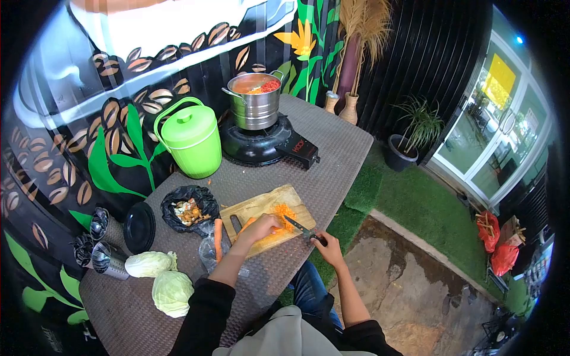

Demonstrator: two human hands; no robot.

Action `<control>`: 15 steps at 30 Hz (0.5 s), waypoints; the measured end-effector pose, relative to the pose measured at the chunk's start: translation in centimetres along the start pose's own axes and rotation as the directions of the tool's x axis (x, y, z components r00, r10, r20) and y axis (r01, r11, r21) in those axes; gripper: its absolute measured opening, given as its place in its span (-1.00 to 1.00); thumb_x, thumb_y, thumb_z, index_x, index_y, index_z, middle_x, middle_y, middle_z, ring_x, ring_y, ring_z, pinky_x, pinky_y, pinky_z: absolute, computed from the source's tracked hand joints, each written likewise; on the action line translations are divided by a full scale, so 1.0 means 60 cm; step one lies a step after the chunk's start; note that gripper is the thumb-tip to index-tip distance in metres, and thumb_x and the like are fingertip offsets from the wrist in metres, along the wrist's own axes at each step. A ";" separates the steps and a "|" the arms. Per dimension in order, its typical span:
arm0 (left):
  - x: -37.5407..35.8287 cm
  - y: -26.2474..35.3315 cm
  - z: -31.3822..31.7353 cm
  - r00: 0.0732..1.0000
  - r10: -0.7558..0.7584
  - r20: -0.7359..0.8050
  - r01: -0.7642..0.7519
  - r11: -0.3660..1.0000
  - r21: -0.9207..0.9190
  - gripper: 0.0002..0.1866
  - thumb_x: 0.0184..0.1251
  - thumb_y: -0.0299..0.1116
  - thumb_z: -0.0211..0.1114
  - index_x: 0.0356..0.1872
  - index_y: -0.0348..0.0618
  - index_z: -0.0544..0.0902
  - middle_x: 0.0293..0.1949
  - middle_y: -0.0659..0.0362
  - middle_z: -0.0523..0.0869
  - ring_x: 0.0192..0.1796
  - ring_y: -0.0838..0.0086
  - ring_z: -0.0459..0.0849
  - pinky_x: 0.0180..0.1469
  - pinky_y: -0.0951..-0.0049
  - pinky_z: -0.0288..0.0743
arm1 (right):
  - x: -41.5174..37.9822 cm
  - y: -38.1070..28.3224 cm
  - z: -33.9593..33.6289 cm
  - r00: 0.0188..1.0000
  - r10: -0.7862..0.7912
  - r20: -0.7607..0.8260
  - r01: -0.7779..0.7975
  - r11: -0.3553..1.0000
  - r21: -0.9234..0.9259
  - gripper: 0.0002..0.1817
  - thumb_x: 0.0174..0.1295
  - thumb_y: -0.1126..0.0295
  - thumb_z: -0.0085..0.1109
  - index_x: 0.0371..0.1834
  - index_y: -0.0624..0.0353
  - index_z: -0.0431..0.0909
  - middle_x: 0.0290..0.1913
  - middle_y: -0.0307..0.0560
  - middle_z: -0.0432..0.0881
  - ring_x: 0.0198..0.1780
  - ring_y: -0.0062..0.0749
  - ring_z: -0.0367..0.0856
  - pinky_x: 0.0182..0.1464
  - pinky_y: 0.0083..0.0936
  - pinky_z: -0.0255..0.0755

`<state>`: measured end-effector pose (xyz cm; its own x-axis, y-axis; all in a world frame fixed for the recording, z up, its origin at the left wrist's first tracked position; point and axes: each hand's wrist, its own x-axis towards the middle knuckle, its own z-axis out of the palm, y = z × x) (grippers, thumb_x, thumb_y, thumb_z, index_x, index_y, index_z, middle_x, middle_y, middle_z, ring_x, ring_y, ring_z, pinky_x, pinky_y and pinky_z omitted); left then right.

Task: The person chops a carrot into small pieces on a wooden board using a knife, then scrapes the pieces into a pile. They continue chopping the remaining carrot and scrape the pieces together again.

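Observation:
A wooden cutting board lies near the table's front edge, with a heap of finely cut carrot on its right side. My left hand is closed over a piece of carrot on the board, its fingertips mostly hidden. The handle of a knife is gripped in my right hand, and the blade points left over the cut carrot. A second dark handle rests on the board beside my left hand. Whole carrot lies on a clear plastic bag left of the board.
A steel pot with red and orange contents stands on a black portable stove. Nearby are a lime-green lidded bucket, a black bag of scraps, cabbage, napa cabbage, black plates and metal holders.

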<state>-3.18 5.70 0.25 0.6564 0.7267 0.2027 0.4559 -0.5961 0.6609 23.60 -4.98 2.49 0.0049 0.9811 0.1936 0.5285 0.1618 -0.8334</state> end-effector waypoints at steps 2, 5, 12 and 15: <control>-0.001 0.005 -0.001 0.999 0.033 -0.015 -0.033 0.999 0.040 -0.73 -0.08 -0.64 0.33 -0.25 -0.26 0.71 -0.23 0.00 0.70 -0.11 0.13 0.65 -0.02 0.27 0.51 | -0.001 -0.004 -0.002 1.000 0.019 0.022 -0.019 1.000 0.000 -0.69 0.17 0.24 0.28 -0.24 0.29 0.53 -0.54 -0.07 0.53 -0.49 -0.48 0.46 -0.36 -0.49 0.36; 0.001 0.000 0.004 0.999 0.048 -0.017 -0.047 0.997 0.057 -0.76 -0.09 -0.64 0.33 -0.30 -0.28 0.71 -0.27 -0.01 0.69 -0.14 0.14 0.65 -0.04 0.27 0.50 | -0.001 -0.007 -0.001 0.998 0.029 0.050 -0.029 1.000 -0.002 -0.69 0.17 0.23 0.28 -0.25 0.29 0.53 -0.54 -0.07 0.52 -0.49 -0.50 0.45 -0.37 -0.50 0.35; -0.009 0.021 0.001 0.999 0.030 -0.044 -0.026 0.996 0.086 -0.83 -0.09 -0.59 0.36 -0.37 -0.30 0.71 -0.33 -0.03 0.69 -0.19 0.14 0.66 -0.13 0.29 0.53 | -0.005 -0.012 0.008 0.998 0.028 0.051 -0.026 0.999 -0.031 -0.69 0.17 0.21 0.26 -0.28 0.27 0.53 -0.52 0.04 0.56 -0.47 -0.22 0.58 -0.32 -0.38 0.42; -0.016 0.026 0.015 0.988 -0.105 -0.111 0.116 0.988 0.103 -0.81 -0.02 -0.51 0.37 -0.32 -0.33 0.72 -0.31 -0.06 0.69 -0.17 0.11 0.66 -0.07 0.27 0.50 | -0.008 -0.013 0.022 1.000 0.021 0.008 -0.021 1.000 -0.007 -0.67 0.20 0.21 0.25 -0.27 0.32 0.51 -0.58 -0.03 0.50 -0.52 -0.45 0.44 -0.39 -0.44 0.34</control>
<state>-2.56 3.73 0.44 0.5345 0.8184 0.2111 0.5883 -0.5396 0.6023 22.08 -5.43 2.37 0.0093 0.9850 0.1724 0.5338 0.1409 -0.8338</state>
